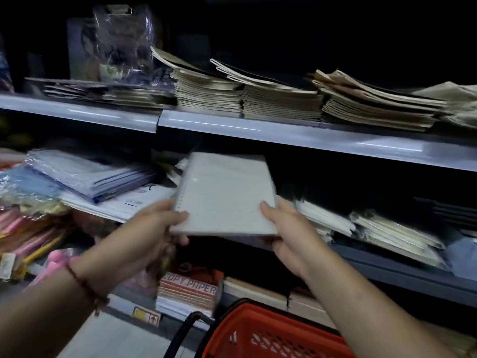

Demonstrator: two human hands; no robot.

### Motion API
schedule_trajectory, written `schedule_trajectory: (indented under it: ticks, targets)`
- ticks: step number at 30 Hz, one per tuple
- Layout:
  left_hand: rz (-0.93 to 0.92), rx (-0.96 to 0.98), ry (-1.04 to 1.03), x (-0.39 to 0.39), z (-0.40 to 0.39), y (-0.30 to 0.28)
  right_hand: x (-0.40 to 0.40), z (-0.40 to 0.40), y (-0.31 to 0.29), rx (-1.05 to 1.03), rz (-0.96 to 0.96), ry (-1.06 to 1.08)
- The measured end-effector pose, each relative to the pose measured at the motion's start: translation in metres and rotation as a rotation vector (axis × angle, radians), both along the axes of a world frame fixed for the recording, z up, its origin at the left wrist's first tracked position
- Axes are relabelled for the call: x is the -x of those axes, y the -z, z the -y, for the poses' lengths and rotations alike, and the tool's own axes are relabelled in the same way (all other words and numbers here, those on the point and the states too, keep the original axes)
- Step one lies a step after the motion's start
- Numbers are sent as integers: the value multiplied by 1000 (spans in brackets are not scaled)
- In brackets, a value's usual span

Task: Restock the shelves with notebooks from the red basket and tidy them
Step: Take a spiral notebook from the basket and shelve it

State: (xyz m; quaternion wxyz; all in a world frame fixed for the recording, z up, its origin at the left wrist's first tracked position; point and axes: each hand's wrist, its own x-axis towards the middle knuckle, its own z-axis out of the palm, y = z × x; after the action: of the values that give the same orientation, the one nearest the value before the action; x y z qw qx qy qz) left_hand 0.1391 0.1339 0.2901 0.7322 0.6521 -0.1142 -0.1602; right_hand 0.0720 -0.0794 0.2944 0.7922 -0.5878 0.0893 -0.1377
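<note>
Hands [227,228] outstretched — both gripping notebook [224,192] corners

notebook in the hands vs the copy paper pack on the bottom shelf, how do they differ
The notebook is pale grey-white with binding holes down its left edge; the copy paper pack is red-striped with printed lettering. The notebook is held in the air by the left hand and right hand; the pack rests low, above the red basket. Both are flat and rectangular.
</note>
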Motion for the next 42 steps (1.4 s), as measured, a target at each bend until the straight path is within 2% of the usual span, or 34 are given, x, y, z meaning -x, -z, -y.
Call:
schedule_trajectory:
  ticks: [5,10,11,14,15,17,20,23,27,30,33,36,39,41,42]
  targets:
    - [21,-16,-86,-99,18,-34,-110,5,-39,6,-171,109]
    - [187,-110,-307,-175,33,-51,-176,6,-51,160,-225,201]
    - [303,-194,-352,-184,33,-53,-179,7,-49,276,-224,218]
    - [740,-719,-419,-208,27,-51,-188,12,-31,845,-182,236]
    - [798,-850,-405,-214,25,-48,-190,14,-22,1027,-182,222]
    - [799,-971,-330,-217,25,-39,-190,18,-9,1272,-206,208]
    - [761,-960,-273,-213,30,-28,-189,24,-1,1289,-167,181]
    - [696,-845,-180,-212,32,-22,-187,29,2,1243,-116,146]
    - [674,-935,-156,-211,26,-14,-178,32,7,1228,-87,172]
    - [719,-931,-211,-203,27,-8,-174,33,12,1174,-73,172]
    - [906,-964,-397,-188,28,-3,-166,34,13,1150,-55,174]
    - [1213,-1004,-469,-159,26,6,-143,37,15,1310,1,243]
    - [1351,-1005,-255,-116,29,28,-102,40,31,1562,160,231]
    - [1286,-1060,-33,-85,37,52,-70,45,51,1716,163,117]
    - [1217,-1102,62,-71,42,63,-54,48,64,1758,102,27]
